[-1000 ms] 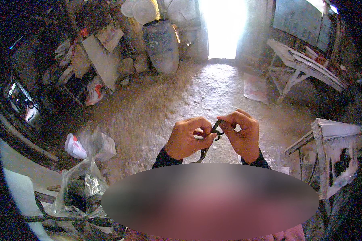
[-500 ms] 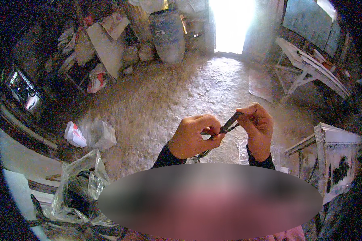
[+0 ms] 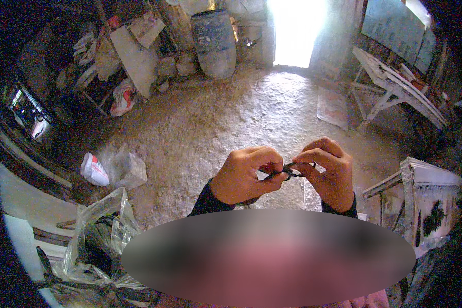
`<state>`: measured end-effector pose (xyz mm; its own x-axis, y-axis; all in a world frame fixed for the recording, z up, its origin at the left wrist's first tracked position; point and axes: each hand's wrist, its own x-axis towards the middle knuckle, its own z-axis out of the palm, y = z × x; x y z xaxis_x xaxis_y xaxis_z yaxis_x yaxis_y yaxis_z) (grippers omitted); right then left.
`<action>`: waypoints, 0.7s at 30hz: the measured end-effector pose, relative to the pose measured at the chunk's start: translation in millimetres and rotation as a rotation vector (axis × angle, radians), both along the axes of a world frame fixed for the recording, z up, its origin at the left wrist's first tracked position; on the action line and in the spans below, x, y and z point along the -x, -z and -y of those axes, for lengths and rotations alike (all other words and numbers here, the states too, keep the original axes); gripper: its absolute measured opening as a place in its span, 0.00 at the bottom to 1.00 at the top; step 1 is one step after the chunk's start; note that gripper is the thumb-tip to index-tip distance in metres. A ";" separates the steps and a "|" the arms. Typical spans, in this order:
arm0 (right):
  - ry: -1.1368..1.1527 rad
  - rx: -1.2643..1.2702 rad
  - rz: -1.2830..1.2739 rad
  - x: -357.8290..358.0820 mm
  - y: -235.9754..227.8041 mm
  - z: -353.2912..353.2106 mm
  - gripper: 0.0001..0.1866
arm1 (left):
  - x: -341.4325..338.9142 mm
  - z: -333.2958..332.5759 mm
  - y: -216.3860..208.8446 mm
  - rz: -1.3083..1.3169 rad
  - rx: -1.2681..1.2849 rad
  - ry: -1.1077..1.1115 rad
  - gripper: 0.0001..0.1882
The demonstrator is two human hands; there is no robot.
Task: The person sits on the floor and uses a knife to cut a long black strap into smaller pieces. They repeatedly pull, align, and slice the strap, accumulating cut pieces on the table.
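Note:
A thin black strap [image 3: 293, 171], looped or knotted in its middle, is stretched between my two hands at the centre of the head view. My left hand [image 3: 250, 174] is closed, thumb and forefinger pinching the strap's left part. My right hand [image 3: 329, 172] is also closed, its fingertips gripping the strap just right of the loop. Whether the strap is cloth or rubber is too small to tell. A large blur covers everything below my wrists.
At lower left an open clear plastic bag [image 3: 119, 205] holds dark material. White packaging [image 3: 94, 169] lies on the rough floor. A worn white stand [image 3: 430, 190] is at the right, near a slanted white table [image 3: 395, 82]. A blue barrel [image 3: 214, 46] stands beside the bright doorway [image 3: 296, 33].
My right hand has lowered slightly and shifted right, its fingers regripping closer to the loop. The strap's upright free length no longer shows; it now runs nearly level between my hands.

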<state>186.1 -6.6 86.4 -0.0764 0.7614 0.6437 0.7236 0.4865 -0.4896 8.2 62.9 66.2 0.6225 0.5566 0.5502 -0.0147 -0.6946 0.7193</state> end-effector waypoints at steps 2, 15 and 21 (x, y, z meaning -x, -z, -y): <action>0.061 -0.042 -0.020 3.3 4.3 0.4 0.07 | -0.9 1.7 -4.2 -0.005 -0.034 -0.007 0.09; 0.036 -0.024 -0.430 9.0 11.9 -7.6 0.09 | -2.3 2.0 -8.9 -0.002 -0.084 -0.017 0.08; -0.028 -0.066 0.324 -0.9 -14.6 0.1 0.11 | -2.1 0.8 -9.2 -0.003 -0.121 -0.013 0.09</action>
